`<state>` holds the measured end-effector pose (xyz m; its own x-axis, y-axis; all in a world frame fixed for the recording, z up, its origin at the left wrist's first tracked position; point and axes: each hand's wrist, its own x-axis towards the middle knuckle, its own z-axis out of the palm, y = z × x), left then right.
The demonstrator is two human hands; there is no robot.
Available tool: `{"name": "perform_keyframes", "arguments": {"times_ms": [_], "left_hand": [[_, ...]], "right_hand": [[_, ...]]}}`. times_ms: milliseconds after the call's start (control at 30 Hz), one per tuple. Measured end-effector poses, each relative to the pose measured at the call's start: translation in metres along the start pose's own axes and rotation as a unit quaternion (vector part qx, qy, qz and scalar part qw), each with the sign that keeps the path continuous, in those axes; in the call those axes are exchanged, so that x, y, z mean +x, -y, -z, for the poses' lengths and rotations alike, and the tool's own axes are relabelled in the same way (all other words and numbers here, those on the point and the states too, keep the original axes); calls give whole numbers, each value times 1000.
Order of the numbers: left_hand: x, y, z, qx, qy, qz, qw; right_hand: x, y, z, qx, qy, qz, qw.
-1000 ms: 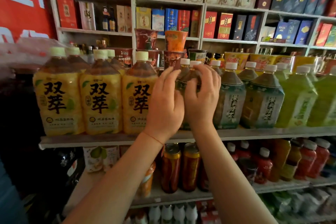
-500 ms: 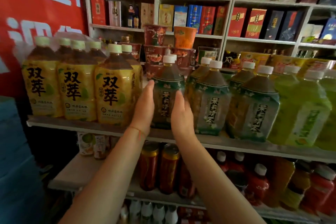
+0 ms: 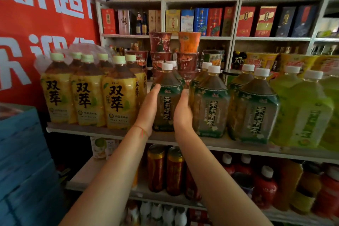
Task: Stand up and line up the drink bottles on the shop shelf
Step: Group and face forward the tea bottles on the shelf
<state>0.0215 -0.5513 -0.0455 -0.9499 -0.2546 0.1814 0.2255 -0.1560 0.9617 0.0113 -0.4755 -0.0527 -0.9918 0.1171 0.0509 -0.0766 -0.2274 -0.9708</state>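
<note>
On the pale shelf [image 3: 128,134], a square-shouldered plastic bottle [image 3: 166,101] of amber tea, white-capped with a dark green label, stands upright between yellow-labelled bottles [image 3: 117,97] and matching green-labelled bottles [image 3: 211,104]. The left hand [image 3: 149,108] and right hand [image 3: 181,112] press its sides with straight fingers.

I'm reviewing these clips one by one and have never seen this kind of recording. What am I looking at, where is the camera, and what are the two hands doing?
There is no robot here. The picture comes from a wide-angle camera worn on a person's head, looking forward and down at their own arms. The left hand and right hand press flat against either side of a dark green-labelled tea bottle with a white cap, which stands upright on the pale shop shelf. Left of it stand yellow-labelled tea bottles with pale green caps; to its right are more green-labelled tea bottles, then light green drink bottles. Below is a shelf of cans and red bottles.
</note>
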Motion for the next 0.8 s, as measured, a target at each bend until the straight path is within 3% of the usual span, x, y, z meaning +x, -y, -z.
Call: {"name": "perform_keyframes", "arguments": {"times_ms": [267, 600, 800], "left_hand": [[-1, 3, 4, 67, -28, -41, 997], [-1, 3, 15, 49, -29, -47, 997], [8, -21, 14, 75, -15, -72, 994]], "right_hand": [[-10, 5, 3, -12, 1, 12, 1000], [-19, 6, 7, -40, 44, 5, 998], [-10, 3, 8, -27, 14, -38, 999]]}}
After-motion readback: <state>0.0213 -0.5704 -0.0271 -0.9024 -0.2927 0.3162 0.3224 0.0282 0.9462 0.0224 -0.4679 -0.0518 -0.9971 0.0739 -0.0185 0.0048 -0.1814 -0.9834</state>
